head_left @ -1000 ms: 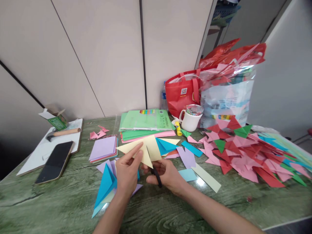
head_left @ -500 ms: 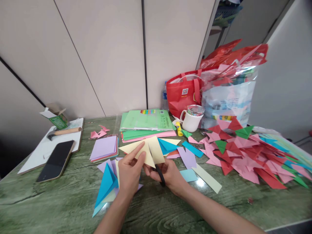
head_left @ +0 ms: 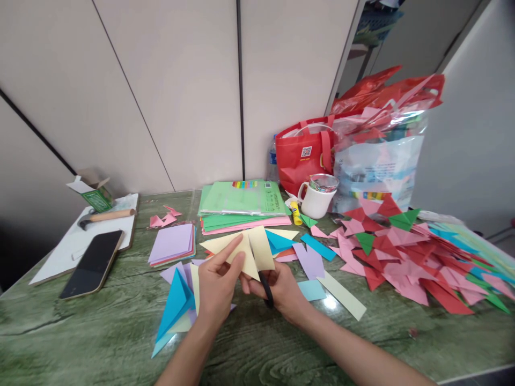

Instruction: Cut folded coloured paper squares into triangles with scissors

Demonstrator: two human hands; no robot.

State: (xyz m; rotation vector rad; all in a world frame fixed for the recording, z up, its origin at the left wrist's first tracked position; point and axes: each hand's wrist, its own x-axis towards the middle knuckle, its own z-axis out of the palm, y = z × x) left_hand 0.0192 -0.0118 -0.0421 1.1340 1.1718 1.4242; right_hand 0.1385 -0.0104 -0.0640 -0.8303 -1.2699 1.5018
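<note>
My left hand [head_left: 219, 279] pinches a folded cream paper [head_left: 246, 259], thumb and fingers on its triangular part. A cream strip [head_left: 262, 249] stands up along the right side of that paper, with a narrow gap between them. My right hand [head_left: 277, 287] is closed on a pair of scissors [head_left: 266, 289] with black handles; the blades are mostly hidden behind the paper. Left of my left hand lie blue folded triangles [head_left: 175, 305] and lilac pieces. Just beyond the cream paper is another blue folded piece [head_left: 279, 242].
Lilac paper squares [head_left: 172, 244] are stacked at left, near a phone [head_left: 93, 264] and a hammer [head_left: 108, 216]. Green paper packs [head_left: 241, 198], a glue stick [head_left: 295, 213] and a white mug [head_left: 317, 199] stand behind. Red and pink folded pieces [head_left: 402, 252] heap at right, before a red bag [head_left: 298, 161].
The cream paper and both hands sit slightly farther right and lower in view. The cream strip leans a little differently, and both hands keep their grip.
</note>
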